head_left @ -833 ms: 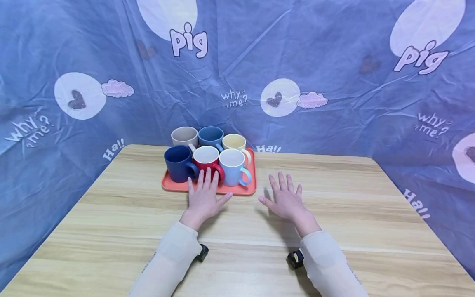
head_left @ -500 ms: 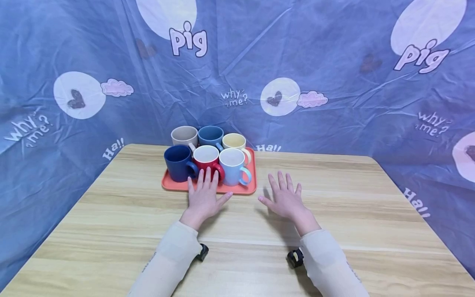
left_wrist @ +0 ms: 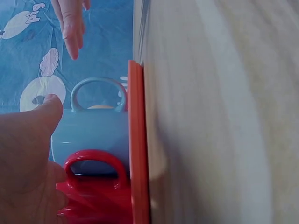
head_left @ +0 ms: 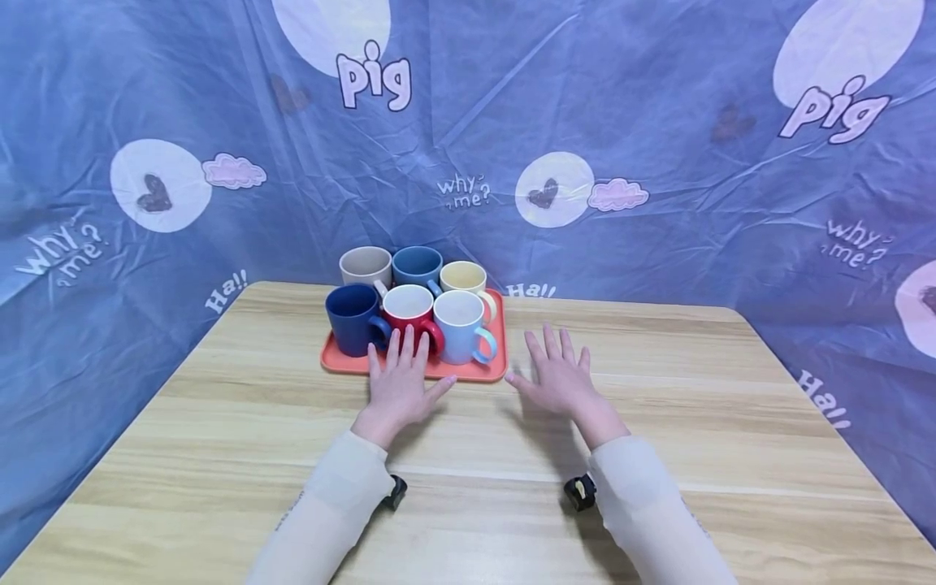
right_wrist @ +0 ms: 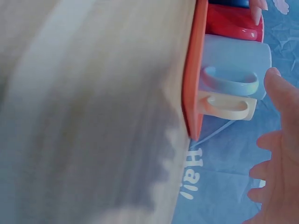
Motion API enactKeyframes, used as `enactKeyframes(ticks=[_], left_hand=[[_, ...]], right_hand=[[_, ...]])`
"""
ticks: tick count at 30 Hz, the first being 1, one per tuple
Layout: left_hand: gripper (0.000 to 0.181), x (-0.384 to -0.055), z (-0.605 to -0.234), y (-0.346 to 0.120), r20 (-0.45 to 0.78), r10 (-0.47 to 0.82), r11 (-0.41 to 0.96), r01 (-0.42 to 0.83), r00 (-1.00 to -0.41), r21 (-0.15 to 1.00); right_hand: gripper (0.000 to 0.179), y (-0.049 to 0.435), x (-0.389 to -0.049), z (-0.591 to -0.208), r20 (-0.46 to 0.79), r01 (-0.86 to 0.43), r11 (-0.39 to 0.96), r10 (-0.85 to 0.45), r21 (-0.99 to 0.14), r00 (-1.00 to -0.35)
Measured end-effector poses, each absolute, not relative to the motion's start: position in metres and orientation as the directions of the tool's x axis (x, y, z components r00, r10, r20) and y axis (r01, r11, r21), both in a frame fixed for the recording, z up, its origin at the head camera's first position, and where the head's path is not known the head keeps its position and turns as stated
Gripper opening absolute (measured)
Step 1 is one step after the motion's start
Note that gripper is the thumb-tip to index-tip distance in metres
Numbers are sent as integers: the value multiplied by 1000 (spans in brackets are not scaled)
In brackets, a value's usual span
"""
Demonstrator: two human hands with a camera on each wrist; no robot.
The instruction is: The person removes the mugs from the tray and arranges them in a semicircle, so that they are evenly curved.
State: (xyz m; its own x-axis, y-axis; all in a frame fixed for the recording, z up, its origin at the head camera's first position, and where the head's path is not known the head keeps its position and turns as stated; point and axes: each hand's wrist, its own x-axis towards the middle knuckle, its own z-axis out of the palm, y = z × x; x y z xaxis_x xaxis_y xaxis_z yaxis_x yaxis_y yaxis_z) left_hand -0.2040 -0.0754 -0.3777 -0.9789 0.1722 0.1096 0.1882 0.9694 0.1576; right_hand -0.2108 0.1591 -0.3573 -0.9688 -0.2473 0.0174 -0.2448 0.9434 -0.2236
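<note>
Two rows of mugs stand upright on a coral tray (head_left: 344,363). In front are a navy mug (head_left: 351,325), a red mug (head_left: 402,311) and a light blue mug (head_left: 455,335). Behind them stand a grey mug (head_left: 358,268), a teal-blue mug (head_left: 417,266) and a cream mug (head_left: 464,278). My left hand (head_left: 400,390) hovers with fingers spread before the red mug, partly covering it; it holds nothing. My right hand (head_left: 559,378) hangs above the table right of the tray, fingers spread, also holding nothing.
The wooden table (head_left: 468,520) runs in front of the tray and to both sides. A blue patterned cloth (head_left: 658,97) hangs behind and beside it. Black wrist devices (head_left: 581,492) sit under both sleeves.
My right hand has shifted slightly forward and to the left, nearer the tray. The left hand hardly moves. The mugs and tray stay in place; the head view shifts a little.
</note>
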Motion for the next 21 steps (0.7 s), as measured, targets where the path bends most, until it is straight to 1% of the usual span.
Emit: enactKeyframes(ticks=[10,16,21], left_hand=[[82,-207,-362,-83,103,185,969,199,-977,145],[83,-210,-352,-90,142,179,971,198,-974,131],[85,-212,-339,-99,167,178,964,206,-970,167]], right_hand=[[80,152,-220,-337,30,-265,939,-265,-220,-964],[79,147,-227,-329,45,-293,928,-291,-230,-956],[77,143,-234,-320,39,-308,916,-308,-258,-950]])
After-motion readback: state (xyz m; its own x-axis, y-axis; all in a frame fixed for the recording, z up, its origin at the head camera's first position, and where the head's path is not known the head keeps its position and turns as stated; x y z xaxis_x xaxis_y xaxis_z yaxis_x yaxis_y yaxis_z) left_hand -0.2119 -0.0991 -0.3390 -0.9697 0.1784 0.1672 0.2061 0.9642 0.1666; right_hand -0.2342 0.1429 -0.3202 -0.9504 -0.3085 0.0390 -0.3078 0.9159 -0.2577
